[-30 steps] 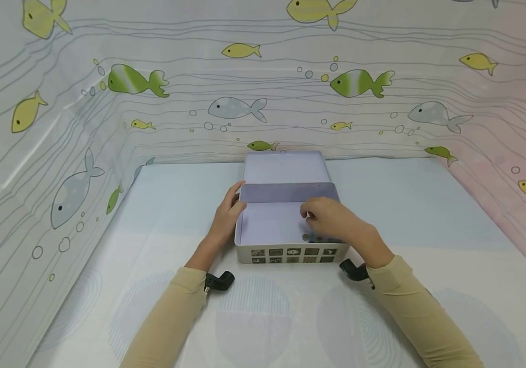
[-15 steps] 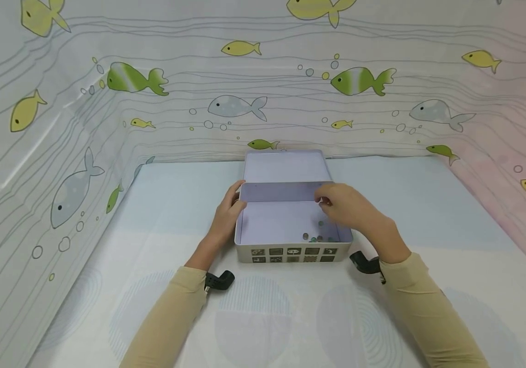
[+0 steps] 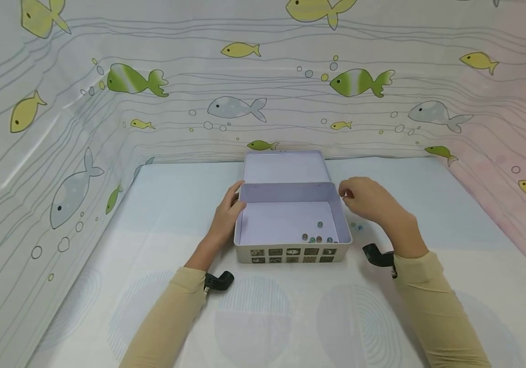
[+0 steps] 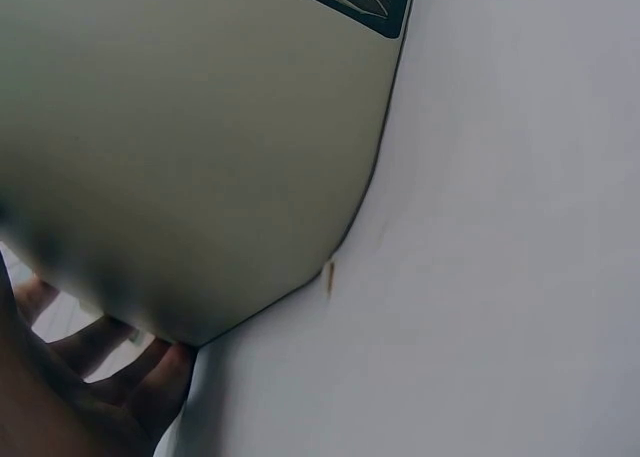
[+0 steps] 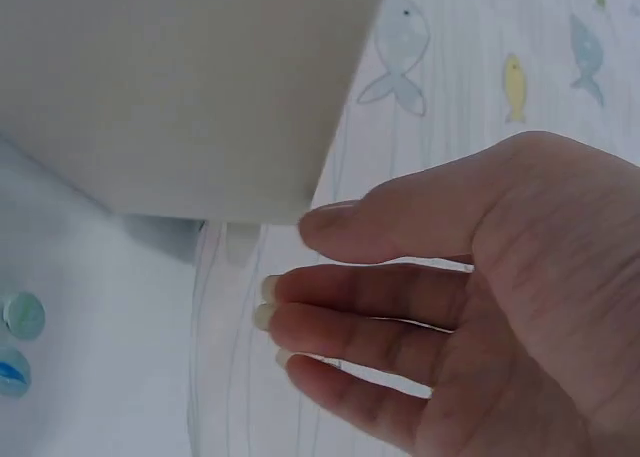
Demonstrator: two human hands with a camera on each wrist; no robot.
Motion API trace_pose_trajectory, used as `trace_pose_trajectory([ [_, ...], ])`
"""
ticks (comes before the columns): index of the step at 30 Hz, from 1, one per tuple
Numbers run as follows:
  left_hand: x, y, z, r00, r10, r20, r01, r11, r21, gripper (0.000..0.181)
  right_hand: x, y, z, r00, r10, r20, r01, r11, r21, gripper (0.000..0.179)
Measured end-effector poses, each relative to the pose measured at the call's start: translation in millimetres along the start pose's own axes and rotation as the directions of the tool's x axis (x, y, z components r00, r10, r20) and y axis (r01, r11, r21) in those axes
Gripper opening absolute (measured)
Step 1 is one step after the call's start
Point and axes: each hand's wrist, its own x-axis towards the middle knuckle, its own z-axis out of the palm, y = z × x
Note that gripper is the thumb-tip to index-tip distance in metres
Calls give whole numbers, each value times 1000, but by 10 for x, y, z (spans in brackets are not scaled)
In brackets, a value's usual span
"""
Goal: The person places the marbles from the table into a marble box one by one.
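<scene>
A pale rectangular tin box (image 3: 292, 254) with lilac insides and small dark pictures on its front stands on the table, its lid (image 3: 286, 167) tilted back. Several glass marbles (image 3: 320, 225) lie inside, near the front right. Two more marbles (image 3: 360, 228) rest on the table outside the right wall; the right wrist view shows these marbles (image 5: 24, 316) too. My left hand (image 3: 226, 217) holds the box's left side, thumb at the rim, fingers (image 4: 160, 387) against the outer wall. Beside the back right corner hovers my right hand (image 3: 373, 202), fingers loosely bent, with nothing visible between thumb and fingers.
A pale cloth (image 3: 180, 204) covers the table. Fish-printed sheets (image 3: 290, 87) hang behind and along both sides. Each wrist carries a black camera, the left camera (image 3: 219, 280) and the right camera (image 3: 379, 255).
My right hand has moved from over the marbles inside the box, up and right, past the right wall. Two marbles on the table now show. The left hand keeps its place.
</scene>
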Motion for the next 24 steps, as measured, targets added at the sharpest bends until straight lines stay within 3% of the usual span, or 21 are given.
trace_pose_trajectory([
  [5,1,-5,3,1000,0,-6,0,1000,3,59,-18,104,-8,994,41,102,-43,999,10,21],
  [10,12,-22,-1,1000,5,-5,-5,1000,2,59,-12,188,44,973,54,222,-61,998,24,19],
  [13,109,-213,23,1000,20,-22,-20,1000,2,59,3,225,97,962,55,269,-59,998,9,20],
  [17,234,-463,62,998,35,-53,-35,999,8,59,30,260,166,948,69,311,-69,998,-11,21],
  [24,228,-466,64,998,43,-49,-43,999,8,61,30,294,222,943,73,325,-72,997,-15,16],
])
